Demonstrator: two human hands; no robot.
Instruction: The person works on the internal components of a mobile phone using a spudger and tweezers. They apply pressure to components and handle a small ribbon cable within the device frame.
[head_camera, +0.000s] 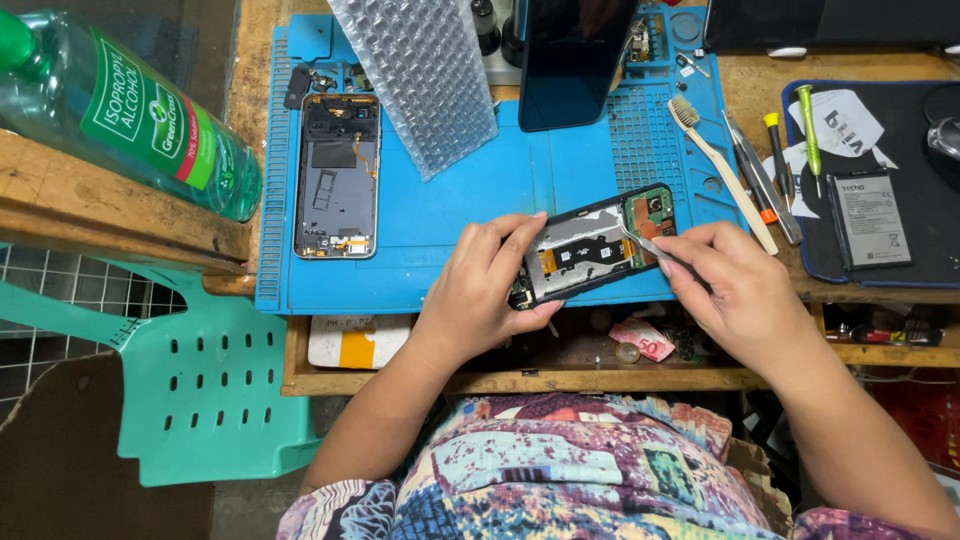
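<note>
Right now the opened phone (592, 245) is held above the near edge of the blue mat (480, 200), its long axis running from lower left up to upper right. The left hand (480, 290) grips its lower-left end, fingers (500, 232) curled over the top edge and thumb beneath. The right hand (740, 290) sits at the other, upper-right end, fingers closed on slim metal tweezers (645, 240) whose tip points left onto the green circuit board (652, 212) there. A second opened phone (337, 175) lies flat on the mat, well apart to the left.
</note>
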